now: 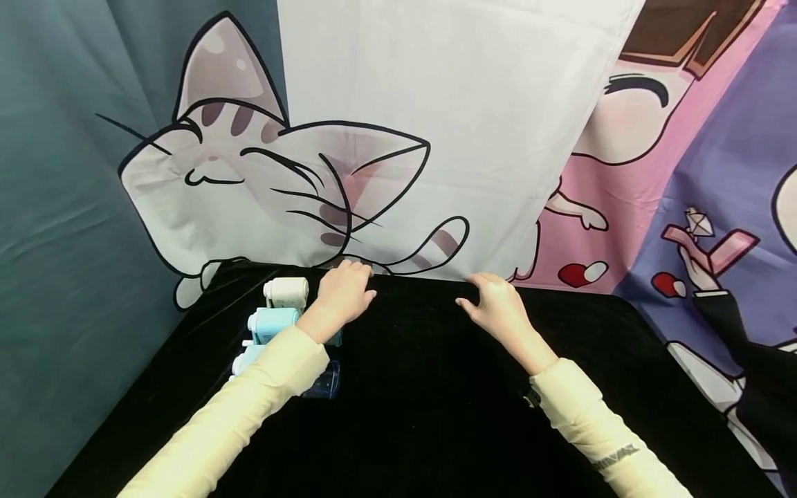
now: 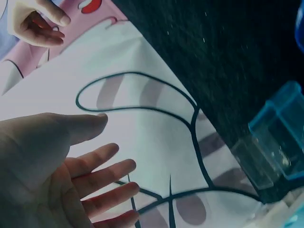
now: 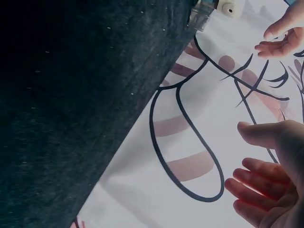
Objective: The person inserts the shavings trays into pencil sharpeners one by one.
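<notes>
Both hands (image 1: 423,301) open, holding nothing

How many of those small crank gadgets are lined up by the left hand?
3. A cream one farthest back, a light blue one just in front of it, and another blue one nearest, mostly covered by the left sleeve. More may hide beneath the arm.

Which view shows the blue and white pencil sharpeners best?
The head view: the pencil sharpeners stand in a row on the black cloth beside the left hand, partly behind its sleeve. The left wrist view catches only a clear blue drawer corner; the right wrist view only a sliver at its top edge.
</notes>
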Demonstrator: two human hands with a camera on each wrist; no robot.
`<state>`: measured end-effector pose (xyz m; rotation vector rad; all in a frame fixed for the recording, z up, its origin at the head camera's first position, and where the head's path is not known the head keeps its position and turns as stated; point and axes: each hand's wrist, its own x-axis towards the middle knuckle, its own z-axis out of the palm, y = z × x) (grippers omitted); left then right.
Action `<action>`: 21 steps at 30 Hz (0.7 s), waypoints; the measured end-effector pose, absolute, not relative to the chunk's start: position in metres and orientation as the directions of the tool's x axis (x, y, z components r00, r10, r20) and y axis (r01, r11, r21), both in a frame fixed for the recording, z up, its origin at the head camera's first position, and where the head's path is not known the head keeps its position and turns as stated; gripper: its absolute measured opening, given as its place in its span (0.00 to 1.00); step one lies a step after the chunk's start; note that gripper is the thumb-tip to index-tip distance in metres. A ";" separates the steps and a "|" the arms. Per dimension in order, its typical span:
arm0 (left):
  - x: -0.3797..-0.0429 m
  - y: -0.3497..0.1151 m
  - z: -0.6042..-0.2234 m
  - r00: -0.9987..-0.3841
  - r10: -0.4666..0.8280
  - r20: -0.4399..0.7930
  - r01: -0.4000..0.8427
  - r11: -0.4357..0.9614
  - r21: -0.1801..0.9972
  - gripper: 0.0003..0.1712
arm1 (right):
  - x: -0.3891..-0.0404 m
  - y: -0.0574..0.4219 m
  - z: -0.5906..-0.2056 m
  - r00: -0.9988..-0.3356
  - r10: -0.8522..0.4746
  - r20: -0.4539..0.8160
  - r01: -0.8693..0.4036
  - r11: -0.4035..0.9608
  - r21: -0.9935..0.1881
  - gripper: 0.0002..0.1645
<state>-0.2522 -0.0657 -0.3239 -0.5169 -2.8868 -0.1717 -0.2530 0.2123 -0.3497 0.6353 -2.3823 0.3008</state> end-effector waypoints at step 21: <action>-0.286 -0.141 -0.316 -0.928 0.289 0.235 0.330 0.931 0.157 0.21 | -0.288 0.169 -0.340 -0.642 -0.415 0.645 -0.564 0.825 -0.031 0.21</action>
